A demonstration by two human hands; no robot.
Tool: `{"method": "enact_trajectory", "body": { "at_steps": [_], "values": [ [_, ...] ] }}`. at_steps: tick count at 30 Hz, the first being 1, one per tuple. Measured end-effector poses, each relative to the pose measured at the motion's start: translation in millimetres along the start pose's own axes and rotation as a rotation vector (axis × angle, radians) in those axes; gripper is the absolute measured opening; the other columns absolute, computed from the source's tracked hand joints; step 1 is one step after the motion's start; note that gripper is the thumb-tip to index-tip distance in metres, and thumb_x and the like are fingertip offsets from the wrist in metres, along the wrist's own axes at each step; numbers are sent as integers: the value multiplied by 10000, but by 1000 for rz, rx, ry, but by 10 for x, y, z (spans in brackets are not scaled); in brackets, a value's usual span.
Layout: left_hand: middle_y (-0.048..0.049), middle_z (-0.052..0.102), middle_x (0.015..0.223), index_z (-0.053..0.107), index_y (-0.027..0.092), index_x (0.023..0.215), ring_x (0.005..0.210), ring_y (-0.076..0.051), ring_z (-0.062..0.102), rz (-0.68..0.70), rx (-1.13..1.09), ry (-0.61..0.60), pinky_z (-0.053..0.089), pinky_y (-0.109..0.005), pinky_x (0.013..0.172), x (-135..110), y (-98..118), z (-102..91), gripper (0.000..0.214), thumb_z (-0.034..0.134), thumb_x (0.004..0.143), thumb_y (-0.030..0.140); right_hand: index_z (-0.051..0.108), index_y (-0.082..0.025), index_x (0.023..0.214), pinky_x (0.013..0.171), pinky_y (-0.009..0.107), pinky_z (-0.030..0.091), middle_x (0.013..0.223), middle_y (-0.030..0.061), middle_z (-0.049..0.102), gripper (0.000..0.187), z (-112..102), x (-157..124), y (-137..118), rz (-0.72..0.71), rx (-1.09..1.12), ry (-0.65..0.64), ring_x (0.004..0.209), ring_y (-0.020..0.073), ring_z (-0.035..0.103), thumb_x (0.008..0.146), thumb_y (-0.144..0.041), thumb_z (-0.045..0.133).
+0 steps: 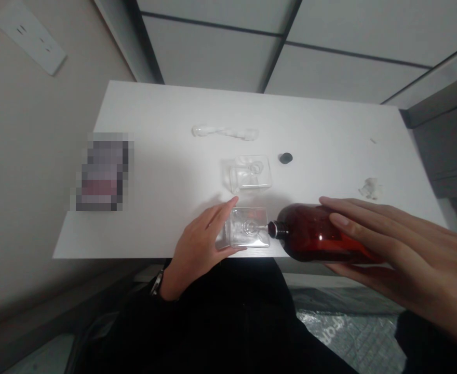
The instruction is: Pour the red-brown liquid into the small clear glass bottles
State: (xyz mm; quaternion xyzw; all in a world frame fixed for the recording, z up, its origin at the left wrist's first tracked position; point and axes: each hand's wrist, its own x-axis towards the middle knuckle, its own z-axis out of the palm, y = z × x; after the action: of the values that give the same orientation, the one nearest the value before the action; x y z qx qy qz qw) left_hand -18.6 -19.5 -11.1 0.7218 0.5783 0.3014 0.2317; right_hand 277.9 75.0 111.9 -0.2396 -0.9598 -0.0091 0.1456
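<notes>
My left hand (199, 249) grips a clear square bottle (244, 228) lying on its side just above the table's near edge, with its round mouth facing right. My right hand (403, 244) wraps over an amber bottle (314, 234), held nearly level. The amber bottle's black neck (275, 229) sits right next to the clear bottle's mouth, with a thin pale line between them. I cannot tell whether that line is liquid. Part of the amber bottle is hidden under my fingers.
On the white table (166, 104) stand a second clear square bottle (251, 174), a clear pump part (225, 132), a black cap (285, 158), a crumpled tissue (371, 188) and a pixelated, unreadable box (103, 171). A wall (29, 156) runs along the left.
</notes>
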Motion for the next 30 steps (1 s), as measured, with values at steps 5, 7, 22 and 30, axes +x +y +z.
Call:
{"method": "enact_trajectory", "body": {
  "at_steps": [5,7,22,30],
  "values": [
    [-152,637,1517,258,310,1688,1355,-337,668,9,-8,9,607,-494,1095,9,10,-13,1049,895,860,405,349,-304,1699,899,477,712,1441,104,720,754,6,4,6,-4,-5,7,1149,340,792,1025,-302,687],
    [-150,635,1521,262,306,1686,1361,-335,664,4,-8,3,602,-490,1102,7,8,-16,1048,899,858,389,339,-327,1701,916,470,705,1455,87,713,752,11,-6,7,10,-1,10,1158,332,790,1030,-302,680],
    [-148,631,1527,271,313,1682,1360,-336,666,-6,-4,0,606,-487,1102,8,25,-18,1062,915,839,368,330,-360,1701,920,509,714,1476,64,697,763,-20,2,-14,26,30,-8,1167,352,785,1024,-295,678],
    [-153,624,1534,243,322,1695,1361,-339,665,-1,-6,0,607,-495,1097,-6,12,-6,1071,903,853,388,308,-387,1705,951,497,707,1469,40,705,762,-36,4,-37,54,18,-25,1201,337,773,1034,-280,651]
  ]
}}
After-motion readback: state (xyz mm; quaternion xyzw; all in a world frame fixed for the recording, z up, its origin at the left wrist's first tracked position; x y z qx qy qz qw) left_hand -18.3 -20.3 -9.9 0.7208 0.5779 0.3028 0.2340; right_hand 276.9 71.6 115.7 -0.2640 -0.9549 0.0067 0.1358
